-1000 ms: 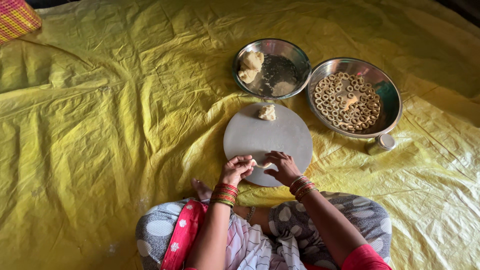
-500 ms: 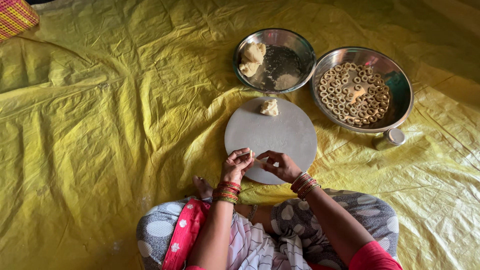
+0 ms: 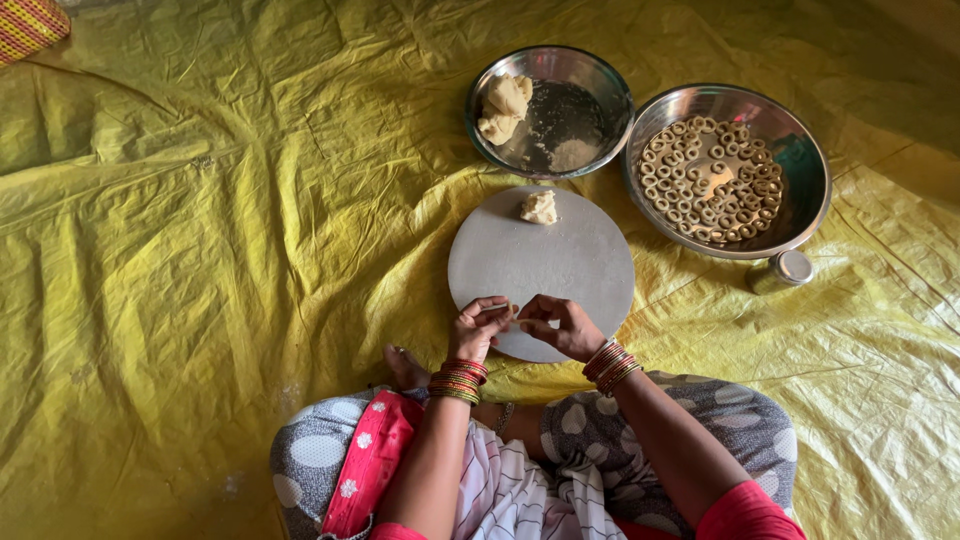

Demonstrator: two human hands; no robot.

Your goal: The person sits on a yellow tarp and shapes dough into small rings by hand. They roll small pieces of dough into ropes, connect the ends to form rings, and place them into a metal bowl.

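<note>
Yellow tarp [image 3: 200, 250] on floor | round grey board [image 3: 560, 255] | steel bowls [image 3: 600, 75]

— Where do we find room to move a hand?

— We see the middle of the round board [image 3: 560, 265] bare, between the dough lump [image 3: 539, 207] at its far edge and both hands at the near edge. The whole yellow sheet [image 3: 200, 250] to the left lies open.

— And what blocks us?

— Beyond the board, the bowl of dough [image 3: 600, 80] and the bowl of rings [image 3: 800, 190] stand close together. A small steel cup [image 3: 782, 271] sits to the right, just beside the ring bowl.
</note>
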